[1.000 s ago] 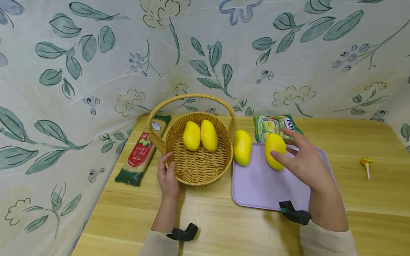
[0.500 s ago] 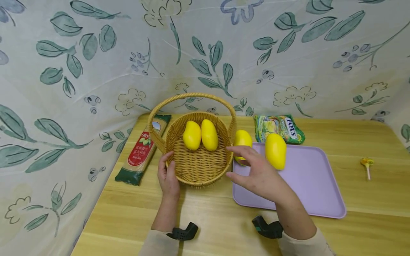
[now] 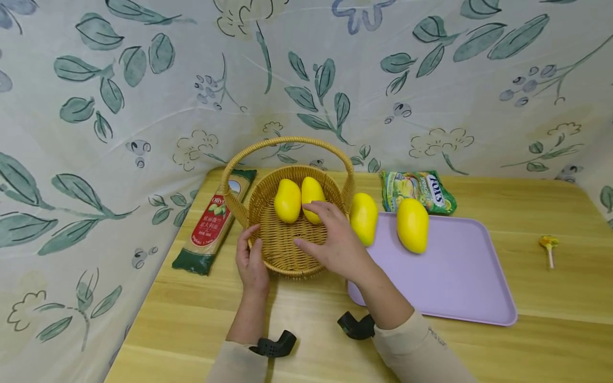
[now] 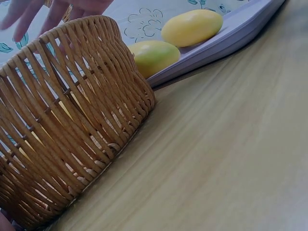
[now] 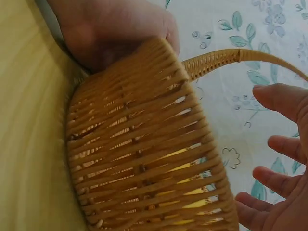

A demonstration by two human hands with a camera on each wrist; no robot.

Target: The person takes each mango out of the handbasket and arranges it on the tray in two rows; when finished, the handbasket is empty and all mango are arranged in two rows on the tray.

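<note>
Your L hand (image 3: pixel 253 270) grips the basket (image 3: pixel 275 242) rim, 2 mangoes (image 3: pixel 288 202) inside, your R hand (image 3: pixel 341 244) hovers above, fingers spread w/ nothing held, & 2 other mangoes (image 3: pixel 413 225) sit at tray's (image 3: pixel 445 276) L end.

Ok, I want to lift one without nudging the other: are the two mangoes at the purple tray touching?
Apart. The head view shows a clear gap, with purple tray showing, between the left mango and the right mango.

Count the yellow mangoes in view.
4: in the basket, a left mango and, partly behind the right hand, a right mango; a third mango at the left edge of the tray; a fourth mango on it, farther right.
</note>
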